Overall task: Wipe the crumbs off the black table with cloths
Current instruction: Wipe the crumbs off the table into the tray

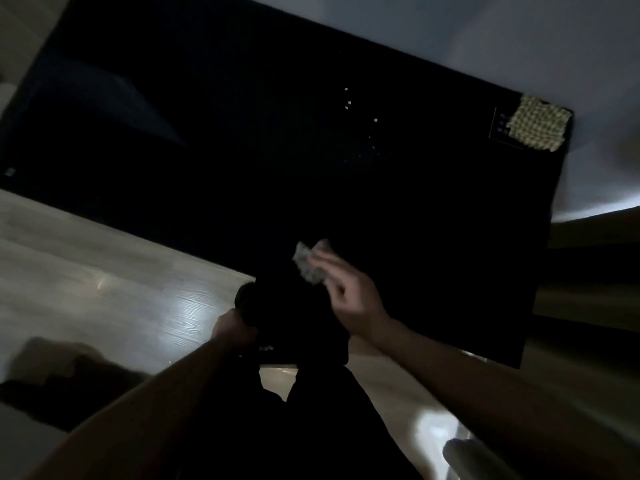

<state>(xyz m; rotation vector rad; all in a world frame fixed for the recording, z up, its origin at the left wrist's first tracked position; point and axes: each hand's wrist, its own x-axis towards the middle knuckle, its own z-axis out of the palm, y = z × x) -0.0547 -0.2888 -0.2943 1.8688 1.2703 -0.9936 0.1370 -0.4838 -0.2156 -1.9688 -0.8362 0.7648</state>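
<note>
The black table [242, 140] fills the upper middle of the dim, tilted view. Several pale crumbs [348, 105] lie scattered on its right-centre part. My right hand [349, 296] is near the table's near edge, fingers closed on a small crumpled grey cloth [308, 263] pressed on the surface. My left hand [230, 327] is at the table's near edge, closed around a dark object [247, 297] whose shape is hard to make out. A second cloth, yellowish with a waffle weave [538, 124], lies flat on the far right corner.
Light wooden floor [121, 282] shows left of and below the table. A pale wall [519, 39] runs behind the far edge. A dark shape [62, 375] lies on the floor at the lower left. My dark-clothed legs [311, 427] are below the table edge.
</note>
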